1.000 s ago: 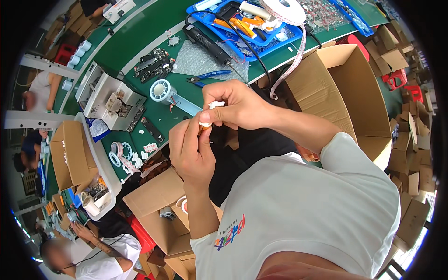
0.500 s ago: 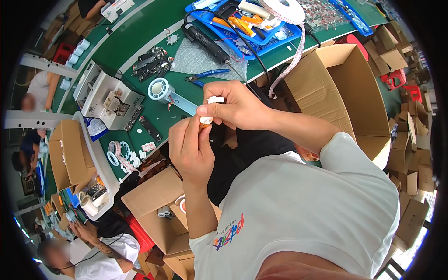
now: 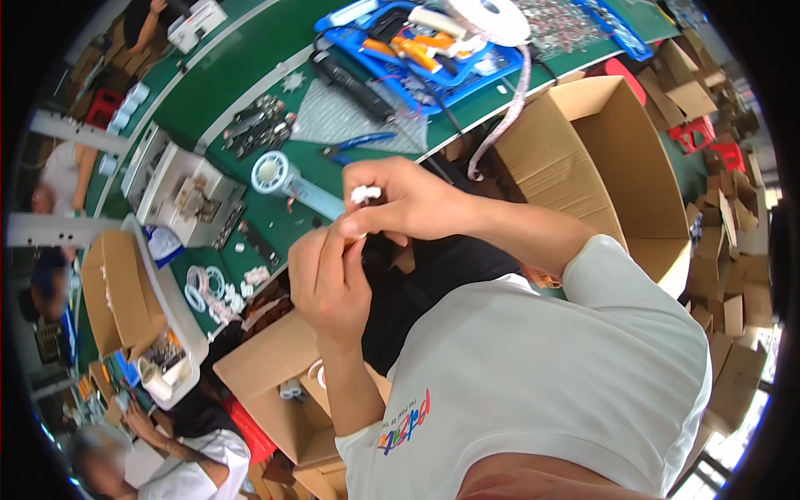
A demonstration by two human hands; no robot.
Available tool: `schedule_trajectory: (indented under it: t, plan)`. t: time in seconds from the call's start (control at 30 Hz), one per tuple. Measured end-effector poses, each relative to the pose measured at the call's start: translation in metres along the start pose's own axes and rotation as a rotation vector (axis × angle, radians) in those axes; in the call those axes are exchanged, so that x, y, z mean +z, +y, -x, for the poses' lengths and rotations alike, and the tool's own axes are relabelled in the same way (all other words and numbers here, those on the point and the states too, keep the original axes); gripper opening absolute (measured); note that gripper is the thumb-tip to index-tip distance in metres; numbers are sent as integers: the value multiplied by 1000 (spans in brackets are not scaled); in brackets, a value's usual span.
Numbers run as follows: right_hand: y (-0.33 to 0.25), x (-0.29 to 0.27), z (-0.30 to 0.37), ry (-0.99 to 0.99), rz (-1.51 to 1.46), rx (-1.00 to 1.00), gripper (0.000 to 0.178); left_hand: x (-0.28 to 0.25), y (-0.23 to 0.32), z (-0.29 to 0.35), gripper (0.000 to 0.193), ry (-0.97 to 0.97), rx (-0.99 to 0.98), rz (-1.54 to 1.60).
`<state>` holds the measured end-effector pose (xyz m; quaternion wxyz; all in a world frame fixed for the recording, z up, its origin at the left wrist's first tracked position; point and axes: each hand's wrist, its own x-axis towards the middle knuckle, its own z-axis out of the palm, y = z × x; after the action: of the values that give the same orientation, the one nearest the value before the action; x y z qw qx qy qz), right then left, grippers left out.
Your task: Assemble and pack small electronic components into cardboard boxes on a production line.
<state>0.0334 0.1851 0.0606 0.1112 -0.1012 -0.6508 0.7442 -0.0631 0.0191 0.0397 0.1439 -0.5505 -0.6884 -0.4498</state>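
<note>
Both my hands meet just over the near edge of the green table, fingertips pinched together. My right hand (image 3: 408, 200) is closed, and a small crumpled-looking white piece (image 3: 365, 194) pokes out of its curled fingers. Thumb and fingers of my left hand (image 3: 332, 279) pinch something small that touches the right thumb; fingers hide most of it. Just beyond lies a light blue handheld-fan-like body (image 3: 315, 198) with a round ring head, its near end hidden behind my hands. Blue-handled cutters (image 3: 358, 144) rest past my right hand.
A black electric screwdriver (image 3: 354, 86) lies on bubble wrap. Blue trays (image 3: 425, 104) hold orange cylinders and a tape roll. Open cardboard boxes (image 3: 567, 158) stand right and below left. Left are a grey-white machine (image 3: 179, 196) and white rings. Another person sits at lower left.
The view has shifted slightly, so the table things sit a little further left. My hands stay pinched together; the orange-and-white bit seen between them earlier is now mostly covered by fingers.
</note>
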Motion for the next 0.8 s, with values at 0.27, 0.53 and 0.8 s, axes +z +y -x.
schedule_trajectory:
  t: [0.27, 0.53, 0.8]
  plan:
    - [3, 5, 0, 32, -42, 26, 21, 0, 1, 1, 30, 13, -58, 15]
    - [-5, -3, -2, -50, -85, -25, 16, -2, 2, 0, 30, 5, -46, 10]
    - [0, -10, 3, 125, -217, -189, 4, -27, 14, 32, 32, 79, -85, 99]
